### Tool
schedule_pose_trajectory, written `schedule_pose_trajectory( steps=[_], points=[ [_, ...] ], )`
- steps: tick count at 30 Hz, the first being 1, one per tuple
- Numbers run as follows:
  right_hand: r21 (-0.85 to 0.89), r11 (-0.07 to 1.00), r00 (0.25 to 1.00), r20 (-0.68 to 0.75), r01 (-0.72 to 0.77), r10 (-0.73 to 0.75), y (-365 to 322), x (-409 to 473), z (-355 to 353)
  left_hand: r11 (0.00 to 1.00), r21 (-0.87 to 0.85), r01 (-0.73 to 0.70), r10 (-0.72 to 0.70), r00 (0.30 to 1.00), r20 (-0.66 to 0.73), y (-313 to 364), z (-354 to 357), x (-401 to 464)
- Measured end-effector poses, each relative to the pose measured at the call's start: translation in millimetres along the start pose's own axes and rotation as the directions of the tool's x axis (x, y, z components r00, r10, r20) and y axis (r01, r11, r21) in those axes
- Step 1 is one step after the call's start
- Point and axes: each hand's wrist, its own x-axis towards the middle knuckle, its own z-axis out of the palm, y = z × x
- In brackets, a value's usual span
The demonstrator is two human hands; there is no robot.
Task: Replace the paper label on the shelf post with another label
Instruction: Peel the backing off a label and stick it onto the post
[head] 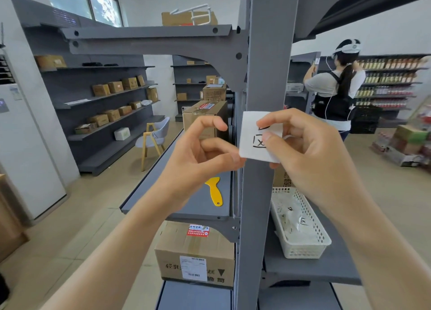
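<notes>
Both hands met at the post (268, 76) — right hand (303, 146) pinched the label (250, 134), left hand (200, 146) curled, thumb touching its corner.

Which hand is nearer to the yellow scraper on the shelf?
Left. The left hand is directly above the scraper. The right hand is across the post, holding the label.
</notes>
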Motion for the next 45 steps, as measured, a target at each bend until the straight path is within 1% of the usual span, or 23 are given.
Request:
schedule_pose_trajectory(
  steps=[3,4,7,8,11,13,16,21,23,25,27,30,33,38,43,45],
  points=[
    [-0.020,1.000,1.000,-0.014,-0.007,0.007,4,0,-4,0.999,0.016,-0.037,0.037,0.999,-0.006,-1,5,0],
    [-0.058,0.998,1.000,-0.025,0.005,-0.006,6,-1,-5,0.999,0.009,-0.051,0.051,0.999,-0.007,-1,7,0],
    [-0.250,0.965,0.993,-0.077,0.072,-0.094,11,-4,-7,0.995,0.019,-0.097,0.097,0.995,-0.001,-2,12,2],
    [-0.283,0.955,0.989,-0.084,0.093,-0.121,12,-5,-8,0.993,0.029,-0.115,0.115,0.993,0.003,-3,13,3],
    [-0.290,0.935,0.976,-0.017,0.205,-0.219,13,-10,-12,0.984,0.090,-0.155,0.155,0.988,0.007,-3,18,4],
    [-0.275,0.926,0.965,0.036,0.258,-0.258,13,-12,-14,0.971,0.152,-0.183,0.183,0.983,0.019,-2,21,5],
    [-0.236,0.935,0.964,0.054,0.264,-0.259,12,-13,-19,0.939,0.254,-0.230,0.227,0.973,0.043,-3,22,7],
    [-0.237,0.938,0.967,0.033,0.252,-0.251,16,-13,-24,0.877,0.382,-0.292,0.293,0.954,0.059,0,31,5],
    [-0.205,0.956,0.977,0.012,0.209,-0.211,17,-14,-24,0.864,0.405,-0.298,0.306,0.951,0.048,1,34,4],
    [-0.084,0.989,0.992,0.002,0.126,-0.126,17,-14,-25,0.864,0.411,-0.292,0.307,0.951,0.032,-1,35,4],
    [0.025,0.998,0.998,-0.007,0.059,-0.059,17,-12,-26,0.875,0.398,-0.277,0.298,0.954,0.009,-6,37,6],
    [0.041,0.999,0.999,-0.051,-0.013,0.015,21,-10,-31,0.880,0.399,-0.257,0.287,0.958,-0.014,-12,42,11],
    [0.073,0.991,0.987,-0.103,-0.115,0.122,31,-9,-40,0.885,0.402,-0.235,0.259,0.966,-0.004,-20,51,17],
    [0.137,0.958,0.941,-0.193,-0.253,0.277,52,-10,-71,0.916,0.390,-0.100,0.123,0.992,-0.034,-34,75,27],
    [0.134,0.939,0.885,-0.315,-0.318,0.344,68,-13,-110,0.927,0.374,0.032,-0.014,0.999,-0.051,-47,100,38],
    [0.113,0.935,0.860,-0.367,-0.336,0.353,75,-14,-124,0.905,0.415,0.093,-0.085,0.996,-0.038,-57,111,42]
  ],
)
